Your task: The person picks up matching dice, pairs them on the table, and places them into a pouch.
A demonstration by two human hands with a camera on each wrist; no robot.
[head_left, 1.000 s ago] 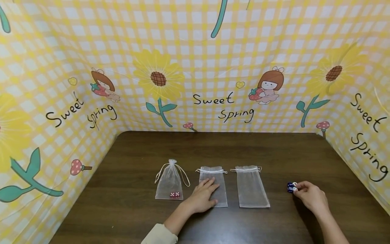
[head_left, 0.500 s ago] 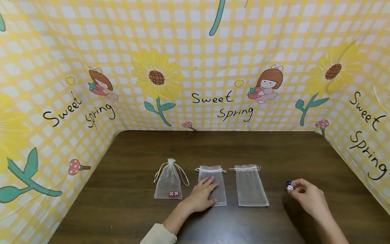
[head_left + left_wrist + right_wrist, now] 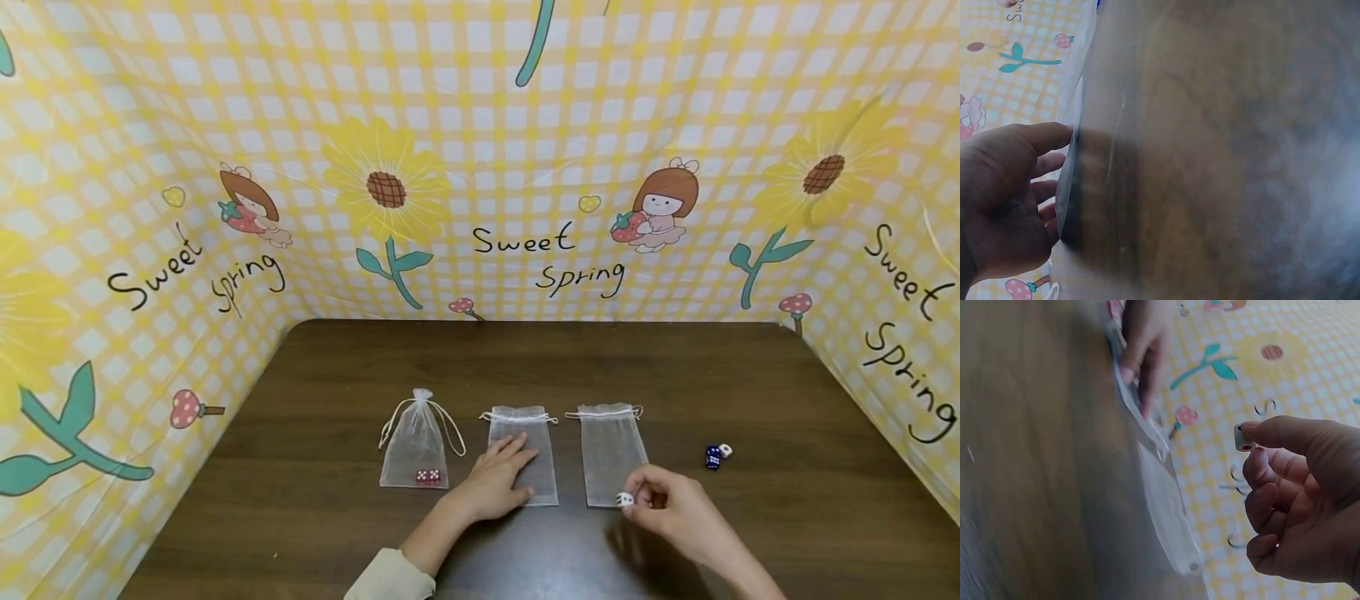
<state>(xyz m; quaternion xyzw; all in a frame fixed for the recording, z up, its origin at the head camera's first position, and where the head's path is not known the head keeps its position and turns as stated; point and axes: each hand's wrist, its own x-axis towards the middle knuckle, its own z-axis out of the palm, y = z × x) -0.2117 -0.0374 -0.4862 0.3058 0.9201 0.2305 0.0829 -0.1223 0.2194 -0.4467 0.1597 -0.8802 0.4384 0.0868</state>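
My right hand [image 3: 671, 504] pinches a white die [image 3: 1244, 439] between thumb and index finger, over the lower end of the right mesh drawstring bag [image 3: 611, 450]. My left hand [image 3: 495, 479] rests with extended fingers on the middle mesh bag [image 3: 542, 467], covering part of its left side. Both of these bags lie flat with their white cords toward the back. A third mesh bag [image 3: 412, 446], gathered at its neck, lies left of the left hand. Red dice [image 3: 428, 476] show through its bottom.
Blue dice [image 3: 712, 457] and a white die [image 3: 725, 451] sit together on the brown table [image 3: 525, 358], right of the bags. A yellow checked cloth [image 3: 495, 167] with printed flowers surrounds the table's back and sides.
My right hand has picked up a white die from beside the blue dice and carried it left to the right bag. The left hand has stayed on the middle bag.
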